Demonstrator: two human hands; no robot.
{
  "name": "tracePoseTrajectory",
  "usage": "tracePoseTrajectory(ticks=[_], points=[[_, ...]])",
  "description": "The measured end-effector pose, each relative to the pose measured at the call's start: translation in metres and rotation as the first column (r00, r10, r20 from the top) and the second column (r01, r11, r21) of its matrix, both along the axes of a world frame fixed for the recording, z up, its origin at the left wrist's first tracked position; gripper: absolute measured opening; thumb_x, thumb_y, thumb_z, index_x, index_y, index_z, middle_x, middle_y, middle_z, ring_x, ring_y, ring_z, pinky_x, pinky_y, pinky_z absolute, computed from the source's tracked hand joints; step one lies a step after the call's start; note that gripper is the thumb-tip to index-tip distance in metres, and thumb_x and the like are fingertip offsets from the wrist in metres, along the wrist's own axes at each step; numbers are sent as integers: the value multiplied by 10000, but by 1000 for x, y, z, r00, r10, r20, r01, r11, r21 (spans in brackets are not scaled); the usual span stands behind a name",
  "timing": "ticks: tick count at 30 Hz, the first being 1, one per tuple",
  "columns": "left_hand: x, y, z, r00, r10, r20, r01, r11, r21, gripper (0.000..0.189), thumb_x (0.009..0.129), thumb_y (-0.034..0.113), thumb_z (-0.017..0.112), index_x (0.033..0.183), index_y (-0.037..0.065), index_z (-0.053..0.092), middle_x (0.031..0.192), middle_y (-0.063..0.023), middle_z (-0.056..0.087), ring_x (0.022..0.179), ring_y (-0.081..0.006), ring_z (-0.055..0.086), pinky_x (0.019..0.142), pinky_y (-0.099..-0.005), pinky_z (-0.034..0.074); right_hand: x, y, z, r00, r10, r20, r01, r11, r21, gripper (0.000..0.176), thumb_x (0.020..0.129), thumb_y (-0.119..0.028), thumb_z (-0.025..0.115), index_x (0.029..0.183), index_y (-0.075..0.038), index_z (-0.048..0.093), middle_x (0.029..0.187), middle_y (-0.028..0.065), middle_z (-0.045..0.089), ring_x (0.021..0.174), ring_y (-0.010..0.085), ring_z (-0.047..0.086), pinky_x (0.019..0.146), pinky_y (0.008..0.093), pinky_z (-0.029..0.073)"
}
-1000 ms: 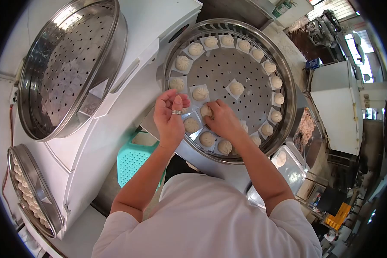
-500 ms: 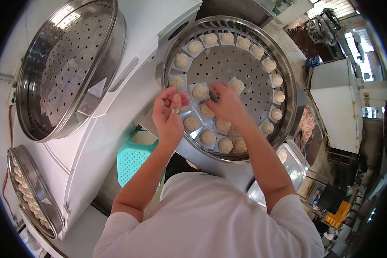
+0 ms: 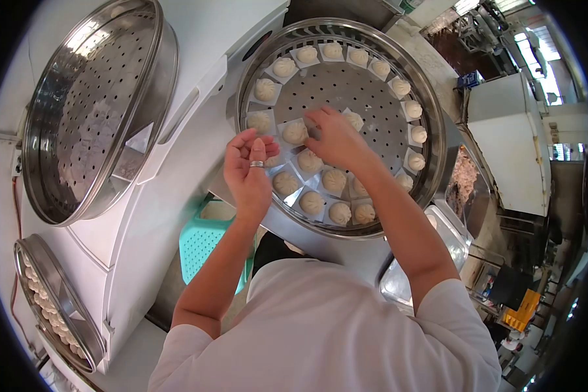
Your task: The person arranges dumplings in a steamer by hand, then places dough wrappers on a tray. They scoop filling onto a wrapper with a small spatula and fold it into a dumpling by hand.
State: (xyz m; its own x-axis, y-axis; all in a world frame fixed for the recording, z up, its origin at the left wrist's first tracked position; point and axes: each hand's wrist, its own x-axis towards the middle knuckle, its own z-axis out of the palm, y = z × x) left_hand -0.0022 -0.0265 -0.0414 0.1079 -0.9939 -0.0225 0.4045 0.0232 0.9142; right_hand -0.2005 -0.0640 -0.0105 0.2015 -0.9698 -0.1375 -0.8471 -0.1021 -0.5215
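- Item: steamer tray [image 3: 336, 88], round, steel, pierced floor, lying flat in front of the person; clock hours below are read about its centre, 12 o'clock at the top of the view
- Contents: pleated buns [image 3: 284, 66], each visible one on a paper square, ringed along the rim, the ring partly hidden at 5 o'clock by the right forearm and at 8 by the left hand; an inner row runs from about 6 to 9 o'clock
- Right hand [image 3: 340, 137]: over the centre, forearm from 5 o'clock, thumb and fingertips well parted towards the inner bun [image 3: 295, 132] at 9 o'clock; contact with it cannot be told
- Central bun [image 3: 355, 120]: just beyond the right hand, partly covered by it
- Left hand [image 3: 248, 176]: at the rim, 8 o'clock, fingers curled, thumb laid across, ring worn; whether it grips anything cannot be told
- Second steamer [image 3: 104, 85]: 9 o'clock, tilted
- Third steamer [image 3: 97, 340]: far off at 8 o'clock, holding rows of pale pieces
- Teal stool [image 3: 202, 245]: between 7 and 8 o'clock
- Metal pan [image 3: 398, 284]: 5 o'clock
- Pinkish, crumbly mass [image 3: 464, 179]: 4 o'clock
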Motion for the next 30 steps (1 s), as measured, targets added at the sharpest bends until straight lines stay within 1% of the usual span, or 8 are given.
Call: tracePoseTrajectory(ticks=[2, 8, 14, 17, 20, 23, 26, 30], points=[[0, 0, 0, 1000, 2, 5, -2, 1000, 7, 297, 1076, 163, 550, 1296, -34, 523, 1096, -152, 687, 930, -217, 696, 897, -375, 593, -9, 8, -2, 994, 71, -87, -60, 991, 122, 487, 760, -112, 762, 1224, -11, 656, 1177, 191, 642, 1092, 379, 652, 927, 462, 546], [-1, -1, 0, 999, -3, 41, 3, 1000, -4, 303, 1075, 166, 555, 1293, -43, 522, 1076, -151, 690, 922, -219, 700, 880, -368, 601, 0, 42, -34, 988, 121, -98, -112, 989, 92, 490, 755, -112, 769, 1225, -26, 657, 1220, 200, 622, 1108, 387, 643, 937, 459, 545], [0, 1, 2, 999, -17, 36, 16, 1000, 10, 292, 1073, 155, 559, 1290, -38, 525, 1090, -151, 685, 921, -212, 695, 882, -361, 598, -6, 50, -24, 999, 33, -16, -33, 997, -63, 453, 771, -100, 754, 1209, -26, 665, 1155, 192, 644, 1077, 379, 658, 911, 453, 552], [1, 0, 4, 998, -29, 54, 28, 999, 19, 290, 1071, 149, 561, 1291, -37, 526, 1092, -151, 681, 933, -209, 691, 882, -348, 595, -32, 54, -6, 984, -141, 107, 149, 987, -64, 406, 780, -114, 744, 1168, -16, 676, 1090, 200, 656, 1001, 389, 675, 871, 448, 558], [0, -2, 5, 995, -45, 85, 44, 999, 18, 287, 1069, 136, 563, 1293, -39, 525, 1093, -150, 682, 939, -200, 686, 871, -336, 591, -56, 59, -8, 985, -154, -82, 159, 986, 56, 377, 790, -95, 699, 1161, -36, 674, 1141, 217, 631, 974, 406, 666, 882, 480, 549], [-4, -3, 5, 987, -61, 150, 61, 998, 3, 285, 1064, 119, 567, 1295, -42, 523, 1092, -146, 682, 937, -192, 683, 855, -327, 590, -47, 81, -9, 987, -138, -88, 146, 985, 88, 358, 787, -124, 720, 1122, -6, 676, 1075, 198, 653, 966, 401, 669, 864, 454, 558], [-6, -3, 5, 978, -75, 193, 76, 997, 2, 281, 1062, 105, 568, 1297, -42, 522, 1093, -143, 683, 933, -182, 680, 844, -318, 587, -27, 104, -16, 990, -131, -46, 130, 991, -5, 360, 782, -115, 717, 1124, -12, 673, 1096, 192, 644, 1008, 399, 657, 892, 462, 553], [-7, -2, 7, 967, -95, 235, 96, 995, 7, 270, 1057, 81, 567, 1294, -40, 519, 1086, -131, 680, 910, -148, 660, 842, -288, 565, -24, 105, -30, 991, -114, -65, 115, 993, 13, 315, 788, -132, 726, 1048, 31, 655, 1091, 231, 638, 1056, 409, 643, 920, 465, 545]])
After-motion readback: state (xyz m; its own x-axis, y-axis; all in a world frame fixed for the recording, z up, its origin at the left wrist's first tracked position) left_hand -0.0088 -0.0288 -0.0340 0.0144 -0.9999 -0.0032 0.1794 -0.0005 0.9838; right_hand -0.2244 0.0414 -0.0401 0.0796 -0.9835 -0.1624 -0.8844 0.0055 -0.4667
